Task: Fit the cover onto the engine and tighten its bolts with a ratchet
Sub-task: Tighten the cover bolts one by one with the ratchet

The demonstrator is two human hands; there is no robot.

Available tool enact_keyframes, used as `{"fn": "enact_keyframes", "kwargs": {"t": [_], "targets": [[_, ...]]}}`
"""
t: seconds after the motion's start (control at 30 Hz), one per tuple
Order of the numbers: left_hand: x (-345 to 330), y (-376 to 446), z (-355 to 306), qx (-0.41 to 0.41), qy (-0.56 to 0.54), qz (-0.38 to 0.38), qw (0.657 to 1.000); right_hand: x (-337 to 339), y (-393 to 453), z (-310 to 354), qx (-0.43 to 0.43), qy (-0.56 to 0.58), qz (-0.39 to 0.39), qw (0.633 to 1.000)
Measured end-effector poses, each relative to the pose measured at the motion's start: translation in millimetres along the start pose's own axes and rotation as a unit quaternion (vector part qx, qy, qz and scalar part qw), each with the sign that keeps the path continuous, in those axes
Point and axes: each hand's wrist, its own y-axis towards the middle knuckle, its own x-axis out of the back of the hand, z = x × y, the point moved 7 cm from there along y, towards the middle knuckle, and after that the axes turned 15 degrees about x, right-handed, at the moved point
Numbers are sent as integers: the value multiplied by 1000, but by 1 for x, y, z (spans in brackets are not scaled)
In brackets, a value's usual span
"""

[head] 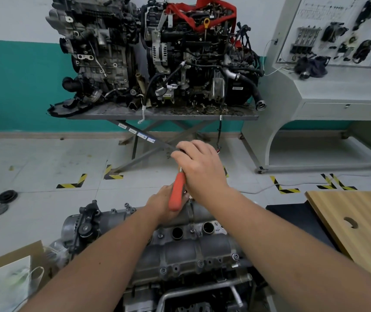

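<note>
The grey metal cover (180, 248) lies on top of the engine (202, 296) just below me, with two round holes and several bolts along its near edge. My right hand (200, 167) grips the head end of a ratchet (176, 194) whose orange handle slants down toward me. Behind that handle my left hand (162, 206) rests on the far edge of the cover, its fingers hidden. The ratchet's tip and the bolt under it are out of sight behind my hands.
Two other engines (157, 55) stand on a grey scissor-leg table (162, 114) ahead. A grey training console (337, 86) stands at the right, a wooden board (355, 224) at the near right, a cardboard box (18, 262) and bag at the near left.
</note>
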Motion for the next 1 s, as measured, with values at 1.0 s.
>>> {"fn": "enact_keyframes", "kwargs": {"t": [1.0], "targets": [[-8,4,8,25,29,29,999,-34,1,-33,-518,436,175,715]]}}
